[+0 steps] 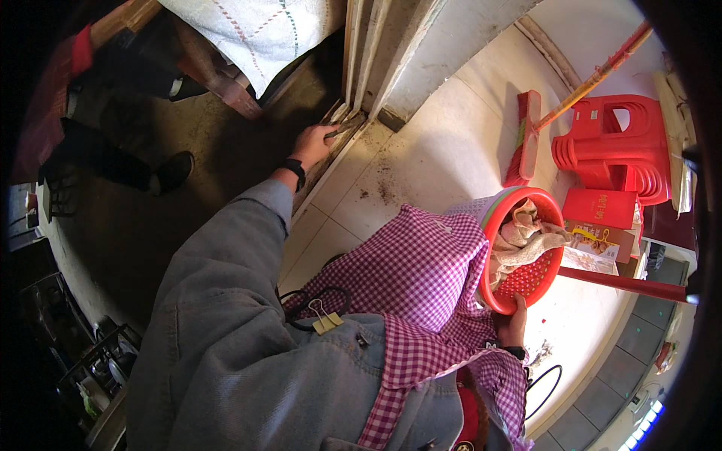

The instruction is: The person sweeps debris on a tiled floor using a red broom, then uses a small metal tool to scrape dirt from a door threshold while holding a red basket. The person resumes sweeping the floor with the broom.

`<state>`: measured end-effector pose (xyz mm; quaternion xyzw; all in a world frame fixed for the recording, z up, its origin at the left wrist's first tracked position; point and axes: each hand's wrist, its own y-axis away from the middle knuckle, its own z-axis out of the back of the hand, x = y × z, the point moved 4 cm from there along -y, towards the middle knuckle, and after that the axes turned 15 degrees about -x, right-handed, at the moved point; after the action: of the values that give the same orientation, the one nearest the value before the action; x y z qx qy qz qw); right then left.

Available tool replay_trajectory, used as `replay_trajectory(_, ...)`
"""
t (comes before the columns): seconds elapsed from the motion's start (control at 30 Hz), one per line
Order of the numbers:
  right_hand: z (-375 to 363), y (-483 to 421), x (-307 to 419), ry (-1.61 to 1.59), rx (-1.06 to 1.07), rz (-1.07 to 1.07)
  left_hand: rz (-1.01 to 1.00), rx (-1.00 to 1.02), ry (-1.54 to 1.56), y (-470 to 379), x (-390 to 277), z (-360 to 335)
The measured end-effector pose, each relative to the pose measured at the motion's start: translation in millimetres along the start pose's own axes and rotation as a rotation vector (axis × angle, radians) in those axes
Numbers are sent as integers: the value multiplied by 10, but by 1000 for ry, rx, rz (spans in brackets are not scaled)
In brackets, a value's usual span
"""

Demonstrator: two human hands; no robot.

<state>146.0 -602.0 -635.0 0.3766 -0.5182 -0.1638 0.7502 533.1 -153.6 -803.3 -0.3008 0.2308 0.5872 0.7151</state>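
My left hand (313, 147), at the end of a rolled denim sleeve with a black wristband, reaches down to the dirty door track (352, 125). Its fingers are closed on a small, thin dark tool (334, 133), mostly hidden, whose kind I cannot tell. Beneath the rim of a red plastic basket (551, 282), my right hand (514, 323) grips it from the side. The basket is tilted, with lighter-coloured baskets nested outside it, and holds a crumpled beige cloth (522, 242). Loose dark dirt (384, 183) lies on the tiles beside the track.
A red broom (527, 138) stands near stacked red plastic stools (615, 146) and a red box (599, 207). The door frame (389, 73) rises at the top. At the left is another person's dark shoe (174, 172). A patterned white cloth (265, 34) hangs at the top left.
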Motion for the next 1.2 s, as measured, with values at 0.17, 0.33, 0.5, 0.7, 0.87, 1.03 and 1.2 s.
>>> replay_trajectory(0.17, -21, 38, -2, -15, 8, -4, -126, -20, -5, 296, -121, 407)
replay_trajectory(0.33, -11, 46, 4, 10, -18, 5, -83, 71, -94, 742, -205, 600)
replay_trajectory(0.5, -15, 39, 22, 43, -35, 19, -45, -203, -73, 554, -164, 508)
replay_trajectory(0.7, -9, 56, -5, 5, -26, 12, 80, -6, -142, 168, -175, 133)
replay_trajectory(0.87, -7, 45, 7, 23, 14, 24, 112, -49, -87, 140, -187, -12)
replay_trajectory(1.03, 19, -7, 15, 23, 26, 24, 116, -39, 31, 105, -73, -48)
replay_trajectory(1.2, 49, -35, -4, -16, 56, 35, 115, -35, 113, 109, 41, -94)
